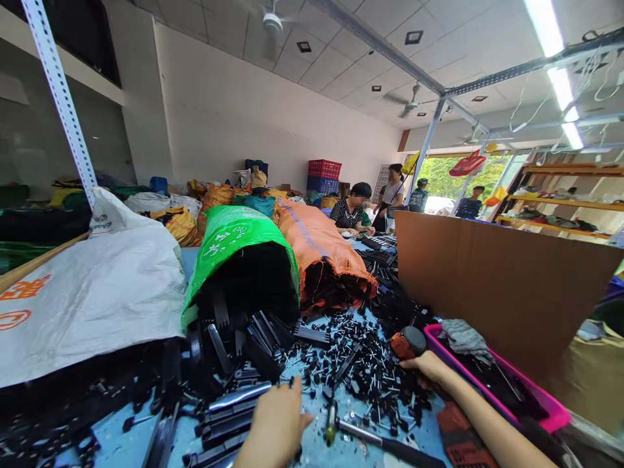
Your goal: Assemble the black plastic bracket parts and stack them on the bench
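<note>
My left hand [277, 419] is low in the middle, over the blue tabletop, with its index finger stretched forward and the thumb apart; nothing shows in it. Just left of it lies a row of black and silver bars [229, 416]. My right hand [423, 365] is wrapped round an orange and black power tool [407, 342], its grip mostly hidden by the hand. Between the hands spreads a pile of small black knobs with metal screws [361, 364]. A hammer [361, 434] with a dark handle lies in front of the pile.
Open white [121, 279], green [244, 227] and orange [316, 240] sacks spill black parts toward me. A pink bin [524, 393] with a grey cloth stands right, before a cardboard sheet [492, 279]. A person [348, 211] sits at the far end; others are behind.
</note>
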`<move>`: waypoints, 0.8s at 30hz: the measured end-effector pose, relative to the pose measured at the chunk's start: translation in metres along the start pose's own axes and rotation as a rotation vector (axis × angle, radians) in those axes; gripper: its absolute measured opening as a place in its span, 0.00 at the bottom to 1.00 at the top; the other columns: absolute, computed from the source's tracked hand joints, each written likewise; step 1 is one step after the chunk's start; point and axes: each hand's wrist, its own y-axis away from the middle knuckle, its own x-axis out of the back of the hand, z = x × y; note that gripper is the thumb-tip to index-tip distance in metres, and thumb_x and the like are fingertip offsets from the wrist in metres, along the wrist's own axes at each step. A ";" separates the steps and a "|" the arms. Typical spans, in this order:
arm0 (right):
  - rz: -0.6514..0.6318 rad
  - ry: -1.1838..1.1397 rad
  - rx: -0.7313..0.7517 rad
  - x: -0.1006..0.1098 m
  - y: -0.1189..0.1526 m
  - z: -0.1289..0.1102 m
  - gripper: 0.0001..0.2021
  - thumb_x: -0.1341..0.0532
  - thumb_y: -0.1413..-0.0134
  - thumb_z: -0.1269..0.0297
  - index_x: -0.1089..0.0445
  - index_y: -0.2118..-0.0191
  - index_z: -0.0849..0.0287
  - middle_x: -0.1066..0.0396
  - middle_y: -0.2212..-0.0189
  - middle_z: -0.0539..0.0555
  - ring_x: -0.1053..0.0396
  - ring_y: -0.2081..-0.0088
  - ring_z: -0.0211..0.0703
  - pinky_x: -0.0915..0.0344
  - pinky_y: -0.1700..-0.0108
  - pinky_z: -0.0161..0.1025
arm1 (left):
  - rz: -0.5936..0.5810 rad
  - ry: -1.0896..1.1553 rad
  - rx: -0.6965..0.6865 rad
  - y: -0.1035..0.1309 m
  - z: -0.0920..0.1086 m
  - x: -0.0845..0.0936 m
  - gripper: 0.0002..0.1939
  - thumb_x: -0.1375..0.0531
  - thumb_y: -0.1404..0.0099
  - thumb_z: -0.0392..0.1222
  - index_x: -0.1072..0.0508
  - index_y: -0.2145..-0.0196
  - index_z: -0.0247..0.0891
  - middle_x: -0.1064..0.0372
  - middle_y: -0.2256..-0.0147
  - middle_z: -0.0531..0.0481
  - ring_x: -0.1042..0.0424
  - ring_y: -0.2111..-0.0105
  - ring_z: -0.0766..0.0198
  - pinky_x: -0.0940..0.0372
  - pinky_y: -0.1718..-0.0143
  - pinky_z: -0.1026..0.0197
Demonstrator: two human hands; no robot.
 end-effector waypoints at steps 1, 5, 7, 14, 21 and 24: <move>-0.013 0.003 -0.004 0.000 -0.002 0.002 0.13 0.36 0.59 0.62 0.32 0.66 0.63 0.41 0.93 0.47 0.40 0.90 0.39 0.48 0.89 0.29 | 0.024 -0.030 0.057 -0.008 -0.014 -0.017 0.30 0.46 0.38 0.44 0.45 0.41 0.29 0.35 0.51 0.34 0.37 0.49 0.47 0.41 0.51 0.52; -0.034 0.015 -0.019 0.002 -0.005 0.004 0.13 0.37 0.57 0.62 0.32 0.65 0.63 0.41 0.94 0.48 0.40 0.91 0.40 0.49 0.89 0.29 | 0.107 -0.119 0.268 -0.027 -0.062 -0.073 0.34 0.55 0.35 0.55 0.47 0.41 0.25 0.53 0.41 0.31 0.55 0.40 0.46 0.51 0.43 0.50; -0.037 0.016 -0.027 0.003 -0.004 0.003 0.12 0.36 0.58 0.62 0.31 0.65 0.63 0.42 0.94 0.48 0.40 0.91 0.40 0.48 0.89 0.29 | 0.130 -0.132 0.328 -0.032 -0.075 -0.093 0.35 0.57 0.35 0.57 0.50 0.40 0.28 0.57 0.39 0.34 0.58 0.39 0.47 0.54 0.43 0.48; -0.020 0.021 -0.074 0.009 0.002 0.001 0.10 0.37 0.58 0.62 0.33 0.75 0.66 0.41 0.93 0.52 0.41 0.91 0.40 0.47 0.89 0.30 | 0.229 -0.096 0.412 -0.033 -0.072 -0.120 0.36 0.59 0.36 0.60 0.50 0.39 0.32 0.54 0.39 0.38 0.59 0.39 0.48 0.54 0.44 0.42; 0.024 0.016 -0.029 0.007 0.009 -0.004 0.09 0.35 0.61 0.66 0.34 0.78 0.65 0.41 0.93 0.53 0.39 0.89 0.43 0.47 0.89 0.31 | 0.308 -0.025 0.398 -0.036 -0.078 -0.129 0.39 0.60 0.38 0.63 0.50 0.39 0.33 0.56 0.39 0.38 0.60 0.38 0.49 0.58 0.42 0.44; 0.043 0.018 -0.011 0.007 0.010 0.000 0.11 0.35 0.61 0.64 0.35 0.79 0.66 0.41 0.92 0.54 0.38 0.89 0.43 0.47 0.89 0.32 | 0.328 0.024 0.398 -0.028 -0.075 -0.129 0.40 0.62 0.38 0.64 0.50 0.39 0.32 0.58 0.38 0.37 0.62 0.38 0.48 0.59 0.42 0.45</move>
